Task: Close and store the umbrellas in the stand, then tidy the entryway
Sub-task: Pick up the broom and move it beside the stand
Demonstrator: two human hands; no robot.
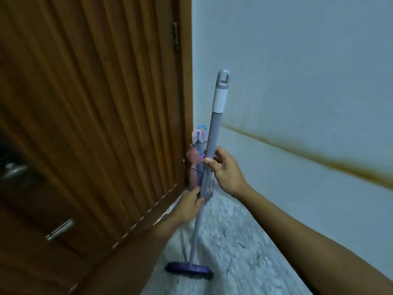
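Your right hand (pixel 223 167) pinches the broom (pixel 209 145) pole between thumb and fingertips, about midway up. Your left hand (pixel 190 204) wraps it just below, fingers closed round the pole. This two-handed hold probably suits sweeping. The pole stands nearly upright, its hanging loop above your fingers and leaning slightly right, the purple head on the floor (pixel 234 231) below them. Just behind your fingers, the closed umbrellas (pixel 197 145) stand in the corner beside the door (pixel 95 103), hooked handles up; the stand itself is unclear.

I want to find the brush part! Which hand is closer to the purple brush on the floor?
Left. The left hand grips the pole lower down, nearer the purple brush; the right hand holds higher up.
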